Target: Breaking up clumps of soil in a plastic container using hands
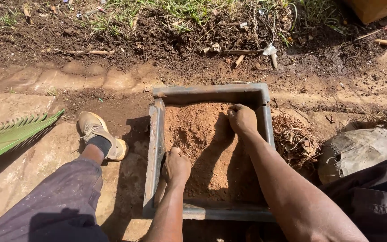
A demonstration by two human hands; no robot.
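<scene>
Your left hand [176, 166] is a closed fist pressing the soil [202, 134] at seven o'clock in the metal mould [211, 94]; your right hand [242, 118], fingers curled shut, presses at one o'clock.

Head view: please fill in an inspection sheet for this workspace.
Surface: packed, reddish ground, partly in sun.
Job's things: square metal frame lying flat on the ground, filled with loose brown soil.
Clutter: dry leaf litter beside the frame; worn woven basket further over; green palm frond on the other side.
Grippers: left hand pressed into the soil near the frame's side, fingers curled; right hand pressed into the soil by the far corner.
Cables: nothing seen.
Surroundings: dark dug earth with grass and twigs beyond; the person's shoe beside the frame.
</scene>
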